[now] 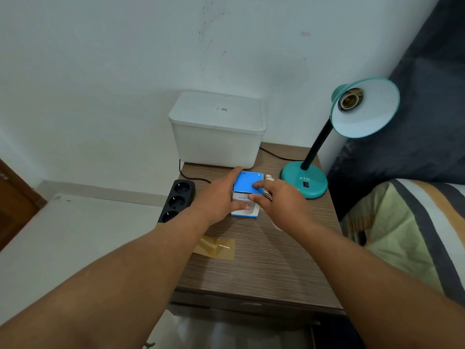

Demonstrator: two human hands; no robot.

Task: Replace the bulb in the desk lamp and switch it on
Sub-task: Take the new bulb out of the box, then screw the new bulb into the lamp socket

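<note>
Blue-topped bulb box [247, 187] stands upright between our hands: left hand [221, 195] clasps its side, right hand [279, 200] fingertips press its lid.

I read "ATN" in white on the teal lamp base [304, 180] at right of centre, and "HUMIC", partly covered, on the blue-and-white box [245, 197] mid-frame.

Both hands [219, 195] [279, 200] forward, fingers curled.
</note>
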